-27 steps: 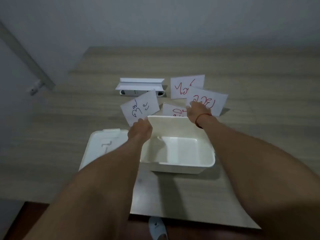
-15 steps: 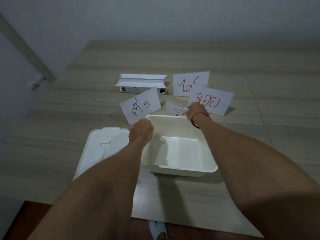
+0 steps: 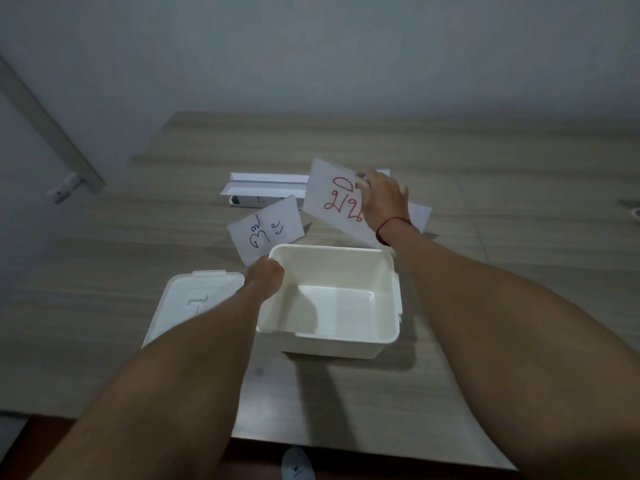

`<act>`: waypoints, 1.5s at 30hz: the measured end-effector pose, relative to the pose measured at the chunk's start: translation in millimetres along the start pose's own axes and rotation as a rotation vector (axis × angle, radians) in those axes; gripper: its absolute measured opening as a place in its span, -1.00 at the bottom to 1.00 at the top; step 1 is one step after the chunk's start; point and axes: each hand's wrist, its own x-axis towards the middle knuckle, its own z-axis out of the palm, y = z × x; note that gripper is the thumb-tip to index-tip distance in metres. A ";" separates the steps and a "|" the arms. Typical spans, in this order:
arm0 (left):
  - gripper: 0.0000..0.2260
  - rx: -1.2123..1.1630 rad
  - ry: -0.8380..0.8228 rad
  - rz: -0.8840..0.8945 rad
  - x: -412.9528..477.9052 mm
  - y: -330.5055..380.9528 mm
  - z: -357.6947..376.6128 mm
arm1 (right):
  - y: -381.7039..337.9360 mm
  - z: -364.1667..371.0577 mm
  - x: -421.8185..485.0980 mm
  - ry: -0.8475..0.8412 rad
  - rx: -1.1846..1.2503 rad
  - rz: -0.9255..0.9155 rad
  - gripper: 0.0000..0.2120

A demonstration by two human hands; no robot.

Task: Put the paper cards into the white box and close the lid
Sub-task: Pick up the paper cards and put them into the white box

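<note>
Holding 2 cards above the open box

Gripping a white card with blue writing point(image 3: 266, 229), the left hand point(image 3: 265, 277) is curled closed at the box's upper-left corner. The right hand point(image 3: 382, 199), a red string at its wrist, pinches a card with red writing point(image 3: 334, 199) above the centre of the frame; more paper shows behind that hand. The white box point(image 3: 334, 337) sits open and empty at centre on the wooden table point(image 3: 519, 258). Its lid point(image 3: 194, 299) lies flat just left of it. A small white device point(image 3: 263, 190) rests beyond the cards.

plain room: wood-grain table point(image 3: 485, 161) against bare wall point(image 3: 311, 46).
</note>
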 end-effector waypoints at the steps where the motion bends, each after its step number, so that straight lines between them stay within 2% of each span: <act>1: -0.64 -0.013 0.006 0.012 1.6 -2.5 1.7 | -1.7 -8.3 -1.5 0.020 0.008 -0.014 -0.70; 4: -0.60 -0.058 0.000 0.033 5.1 -8.8 5.2 | 0.5 -20.9 -9.7 0.036 0.012 -0.033 -0.68; 6: -0.58 -0.069 -0.003 0.032 7.1 -10.6 6.6 | 5.4 -16.8 -19.8 -0.050 0.027 -0.031 -0.67; 11: -0.59 -0.063 0.030 0.035 7.0 -9.7 9.2 | 20.1 20.2 -55.1 -0.393 0.061 0.028 -0.72; 14: -0.59 -0.061 0.037 0.056 9.0 -13.1 10.4 | 25.1 42.7 -74.9 -0.726 0.101 0.109 -0.73; 16: -0.59 -0.056 0.041 0.070 9.8 -14.3 11.0 | 23.0 48.7 -82.6 -0.937 0.040 0.080 -0.73; 19: -0.59 -0.055 0.049 0.073 10.3 -14.8 11.9 | 14.6 43.2 -81.7 -1.065 -0.018 0.085 -0.69; 21: -0.59 -0.062 0.052 0.081 11.5 -15.8 12.5 | 10.5 37.7 -78.3 -1.139 0.043 0.169 -0.64; 22: -0.59 -0.066 0.052 0.086 12.2 -16.3 13.0 | 10.4 37.1 -76.7 -1.119 0.100 0.207 -0.65; 23: -0.59 -0.069 0.054 0.088 12.5 -16.2 13.0 | 11.8 38.1 -73.8 -1.019 0.140 0.209 -0.67; 25: -0.59 -0.065 0.059 0.087 12.9 -15.0 12.8 | 17.1 42.3 -67.9 -0.711 0.126 0.187 -0.75; 27: -0.59 -0.059 0.060 0.074 14.3 -13.5 11.7 | 20.1 43.3 -63.1 -0.486 0.076 0.177 -0.83; 29: -0.60 -0.063 0.068 0.060 18.4 -12.7 10.5 | 18.2 43.3 -58.6 -0.392 0.033 0.154 -0.90; 30: -0.60 -0.067 0.082 0.051 20.8 -11.8 8.6 | 17.0 44.7 -55.8 -0.371 -0.007 0.133 -0.86; 34: -0.50 -0.049 0.197 0.024 41.4 -5.4 -11.4 | 9.6 49.8 -40.4 -0.413 -0.183 0.087 -0.61; 38: -0.58 0.097 0.274 0.041 71.0 6.3 -35.2 | 8.3 61.0 -27.9 -0.552 -0.176 0.107 -0.60; 41: -0.64 0.224 0.317 0.099 94.7 15.3 -43.8 | 8.5 72.9 -16.5 -0.703 -0.100 0.171 -0.77; 43: -0.66 0.271 0.333 0.175 110.3 13.9 -41.4 | 7.0 78.0 -11.1 -0.778 -0.123 0.202 -0.58; 45: -0.69 0.317 0.306 0.247 125.1 7.8 -33.8 | 6.3 82.3 -5.6 -0.807 -0.156 0.233 -0.52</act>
